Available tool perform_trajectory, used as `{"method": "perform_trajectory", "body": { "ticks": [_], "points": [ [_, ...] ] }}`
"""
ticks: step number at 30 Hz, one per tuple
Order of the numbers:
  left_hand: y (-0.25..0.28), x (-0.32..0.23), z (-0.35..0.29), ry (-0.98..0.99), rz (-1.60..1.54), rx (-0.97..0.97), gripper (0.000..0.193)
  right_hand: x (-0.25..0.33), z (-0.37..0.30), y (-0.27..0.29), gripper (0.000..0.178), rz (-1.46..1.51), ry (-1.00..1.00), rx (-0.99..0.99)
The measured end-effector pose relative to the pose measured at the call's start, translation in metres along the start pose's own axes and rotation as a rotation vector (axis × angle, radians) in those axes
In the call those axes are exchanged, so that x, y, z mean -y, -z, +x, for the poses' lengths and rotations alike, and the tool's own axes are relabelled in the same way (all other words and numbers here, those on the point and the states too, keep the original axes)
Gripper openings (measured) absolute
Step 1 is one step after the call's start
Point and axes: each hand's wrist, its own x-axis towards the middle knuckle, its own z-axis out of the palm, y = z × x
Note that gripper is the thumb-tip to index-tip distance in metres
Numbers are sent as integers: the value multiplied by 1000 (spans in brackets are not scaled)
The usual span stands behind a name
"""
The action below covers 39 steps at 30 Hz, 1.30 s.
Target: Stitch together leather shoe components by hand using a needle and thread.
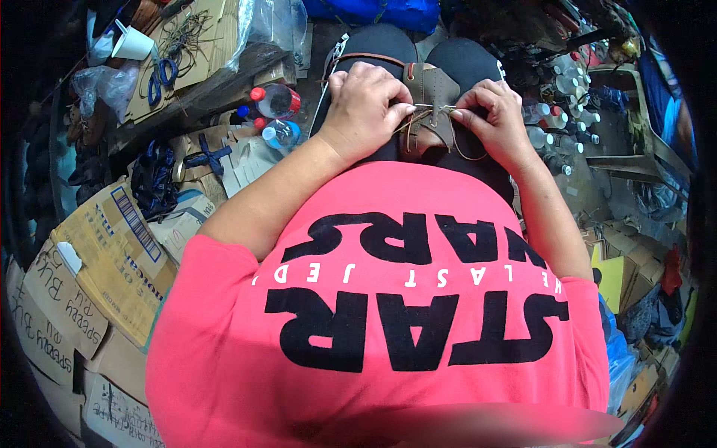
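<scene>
On my lap lies a brown leather shoe upper (pixel 439 86) with punched holes along its edges and a darker, shinier brown part (pixel 427 140) at the near end. A thin tan lace (pixel 470 157) runs across the leather and loops down beside my right hand. My left hand (pixel 366 101) pinches a strand of the lace between thumb and forefinger at the left of the upper. On the other side my right hand (pixel 494 119) is closed in a pinch on another strand. Whether a needle is among the strands is too small to tell.
Plastic bottles with red and blue caps (pixel 278 101) stand left of my legs. More bottles (pixel 564 112) crowd the right, near a plastic chair (pixel 635 142). Blue-handled scissors (pixel 162 78) lie on cardboard at far left. Cardboard boxes (pixel 112 250) fill the lower left.
</scene>
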Motion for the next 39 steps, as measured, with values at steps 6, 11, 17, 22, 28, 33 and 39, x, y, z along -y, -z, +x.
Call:
{"method": "perform_trajectory", "body": {
  "ticks": [6, 11, 17, 22, 28, 33, 39],
  "points": [
    [-8, -7, -1, -33, 3, -4, 11, 1, -3, -7, 14, 67, -16, -38],
    [-14, -10, 6, -47, -62, -43, 11, 11, 4, -6, 15, 94, -15, -10],
    [-11, 2, 20, -165, -253, -103, 11, 10, 17, 8, 14, 89, 179, -4],
    [10, 19, 13, -32, -395, 61, 10, -12, 10, 22, 10, 315, 9, 156],
    [27, -17, 25, -218, 73, 260, 9, 34, 18, 28, 9, -306, 357, 195],
    [18, -20, 30, -306, 242, 370, 10, 39, 26, 26, 6, -465, 346, 340],
    [45, 23, 12, -257, 230, 421, 19, 3, 14, 40, 13, -420, 380, 276]
  ]
}}
